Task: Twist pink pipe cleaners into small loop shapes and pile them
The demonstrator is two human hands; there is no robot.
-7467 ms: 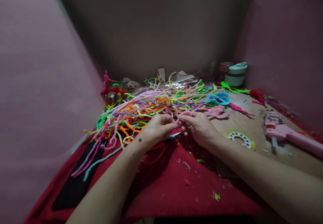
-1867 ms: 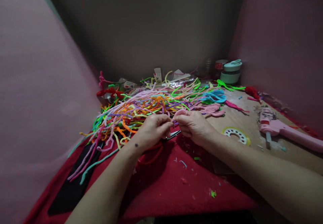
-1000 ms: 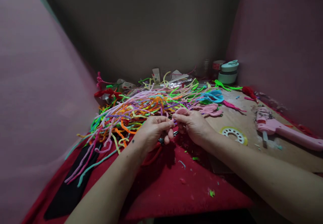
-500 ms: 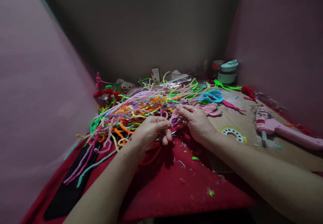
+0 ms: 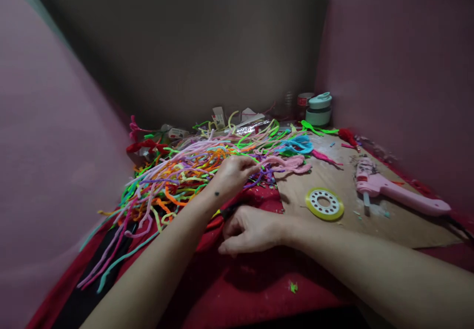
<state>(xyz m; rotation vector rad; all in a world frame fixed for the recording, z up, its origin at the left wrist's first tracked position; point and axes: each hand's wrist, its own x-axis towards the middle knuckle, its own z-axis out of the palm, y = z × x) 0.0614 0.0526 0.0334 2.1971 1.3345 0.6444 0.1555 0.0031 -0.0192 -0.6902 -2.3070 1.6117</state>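
Note:
My left hand [image 5: 235, 175] is closed in a pinch at the near end of a pink pipe-cleaner piece [image 5: 296, 164], whose bent loops stretch to the right over the cardboard. Just below and nearer to me, my right hand [image 5: 254, 230] has its fingers curled at the scissors [image 5: 214, 224]. Red and a bit of yellow show on the scissors' handle; the rest is largely hidden by the hand and my left forearm. A big tangle of colourful pipe cleaners [image 5: 177, 171] lies behind and left of my left hand.
A roll of clear yellowish tape [image 5: 324, 203] and a pink glue gun [image 5: 392, 188] lie on the cardboard [image 5: 400, 230] at right. Blue pipe-cleaner loops [image 5: 298, 144] lie farther back. A mint-lidded container [image 5: 319, 109] stands at the back. A black flat object [image 5: 83, 289] lies at left on the red cloth.
My right hand has let go of the pink piece and come down toward me to the scissors. My left hand still pinches the piece. The view has shifted slightly right.

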